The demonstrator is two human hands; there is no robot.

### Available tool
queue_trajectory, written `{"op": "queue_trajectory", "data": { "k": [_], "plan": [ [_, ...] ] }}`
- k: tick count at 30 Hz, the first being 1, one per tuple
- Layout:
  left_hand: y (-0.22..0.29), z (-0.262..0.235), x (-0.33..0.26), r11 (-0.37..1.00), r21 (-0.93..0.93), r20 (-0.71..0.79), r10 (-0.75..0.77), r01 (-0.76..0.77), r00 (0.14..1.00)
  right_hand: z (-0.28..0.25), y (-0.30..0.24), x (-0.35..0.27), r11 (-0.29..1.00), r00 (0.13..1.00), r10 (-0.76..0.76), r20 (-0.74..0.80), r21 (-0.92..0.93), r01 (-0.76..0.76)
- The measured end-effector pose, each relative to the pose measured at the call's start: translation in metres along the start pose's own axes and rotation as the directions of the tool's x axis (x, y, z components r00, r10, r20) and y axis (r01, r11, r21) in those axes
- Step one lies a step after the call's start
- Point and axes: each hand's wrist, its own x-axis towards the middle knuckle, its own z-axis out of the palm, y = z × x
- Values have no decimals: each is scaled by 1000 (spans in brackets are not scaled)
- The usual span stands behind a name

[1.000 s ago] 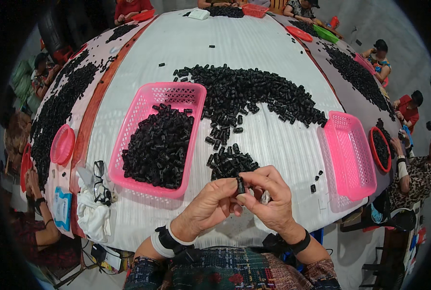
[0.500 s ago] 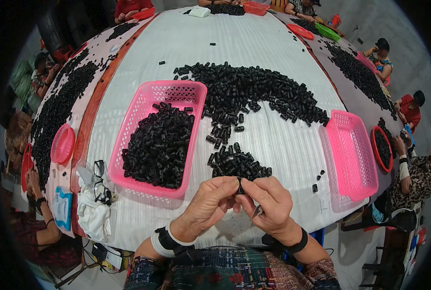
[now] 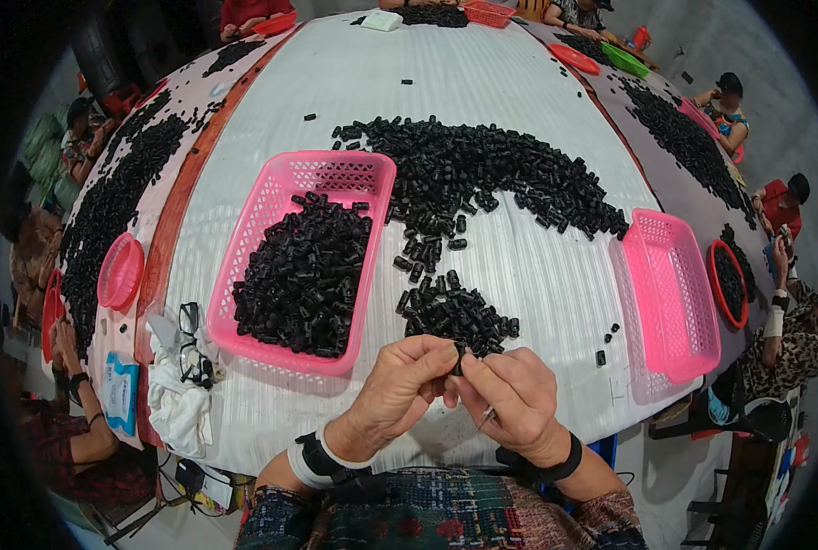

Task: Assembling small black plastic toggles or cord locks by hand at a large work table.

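Note:
Between my fingertips, close to the table's near edge, is a small black cylindrical part (image 3: 459,358), partly covered by the fingers. My left hand (image 3: 392,390) pinches it from the left, and my right hand (image 3: 516,396) from the right. A thin metallic tip (image 3: 486,417) pokes out from under the right fingers; what it belongs to is hidden. Just beyond both hands lies a small heap of similar black parts (image 3: 455,312). A larger black pile (image 3: 491,170) spreads behind it. To the left, a pink basket (image 3: 221,316) is filled with such parts.
A second pink basket (image 3: 716,339) stands at the right, with a few loose parts beside it. Eyeglasses (image 3: 189,344) and a white cloth (image 3: 178,417) lie at the left. Other people sit around the table with their own piles, including a person (image 3: 785,339) at the right.
My fingers have shifted slightly around the black part, and the metallic tip under my right hand shows more. The person at the right has raised a hand.

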Motion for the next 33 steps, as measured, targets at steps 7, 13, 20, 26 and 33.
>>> {"op": "queue_trajectory", "data": {
  "k": [7,13,20,26,33],
  "plan": [
    [0,5,-2,998,49,-46,29,-26,999,-1,2,-3,999,1000,-12,1,32,12],
    [0,2,-1,998,44,-25,44,-43,999,0,0,1,999,1000,0,-3,46,0],
    [2,4,-3,998,62,2,-8,7,1000,-6,-4,4,981,992,100,77,158,-111],
    [2,6,-1,998,0,8,-67,67,998,-26,4,7,402,619,599,508,477,-781],
    [0,7,-3,996,2,51,-84,84,995,-11,9,1,740,809,488,327,337,-583]
  ]
}}
